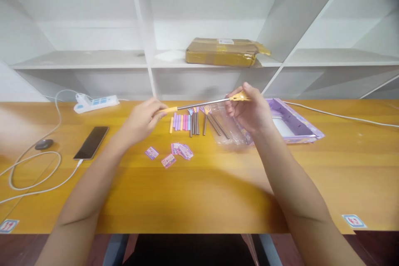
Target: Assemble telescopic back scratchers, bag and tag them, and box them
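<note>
The yellow-ended rod (pixel 202 104) is held above the surface (pixel 193 208), toward its back edge, handle (pixel 170 110) pinched by the left hand (pixel 145 117) and head (pixel 239 96) apparently gripped by the right hand (pixel 252 112), so both ends are supported.

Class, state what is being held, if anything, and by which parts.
A slim rod: the left grip holds its yellow handle, the right grip its yellow head.

The tabletop (pixel 202 199) carries about eight coloured handles (pixel 181 122), two separate cards (pixel 151 153), one overlapping card pile (pixel 186 152), one phone (pixel 91 143), one power strip (pixel 104 102), one purple tray (pixel 297 139) and two labels (pixel 354 221). One yellow-handled rod (pixel 203 104) is raised. The grouped rods (pixel 205 125) overlap, preventing an exact count.
</note>
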The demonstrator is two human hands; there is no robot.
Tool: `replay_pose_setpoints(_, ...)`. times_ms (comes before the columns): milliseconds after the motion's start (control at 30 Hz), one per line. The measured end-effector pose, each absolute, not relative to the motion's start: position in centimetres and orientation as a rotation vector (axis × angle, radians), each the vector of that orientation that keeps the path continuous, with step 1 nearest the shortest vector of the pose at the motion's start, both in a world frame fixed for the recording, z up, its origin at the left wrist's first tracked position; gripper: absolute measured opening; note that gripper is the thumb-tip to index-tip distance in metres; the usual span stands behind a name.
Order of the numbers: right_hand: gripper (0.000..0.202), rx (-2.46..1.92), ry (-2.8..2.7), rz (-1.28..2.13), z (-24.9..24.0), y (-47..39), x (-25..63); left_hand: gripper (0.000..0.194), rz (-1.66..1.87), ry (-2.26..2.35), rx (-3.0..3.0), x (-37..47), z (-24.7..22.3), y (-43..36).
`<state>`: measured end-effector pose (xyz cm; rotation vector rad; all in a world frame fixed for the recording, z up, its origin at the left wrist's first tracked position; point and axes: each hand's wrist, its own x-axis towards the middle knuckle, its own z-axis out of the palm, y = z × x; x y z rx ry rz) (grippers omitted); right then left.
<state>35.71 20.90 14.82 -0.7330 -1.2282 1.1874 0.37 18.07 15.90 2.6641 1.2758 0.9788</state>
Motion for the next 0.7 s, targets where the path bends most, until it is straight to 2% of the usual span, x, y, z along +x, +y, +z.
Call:
replay_pose_setpoints(300,0.035,-0.853,-1.291,0.716,13.6,21.1,34.9,0.023,0.948,1.326,2.745,0.0,16.2,17.9)
replay_pose_setpoints(700,0.022,-0.995,-1.468,0.572,13.4,19.8,34.1,0.023,1.049,1.181,2.948,0.4,15.1,17.7)
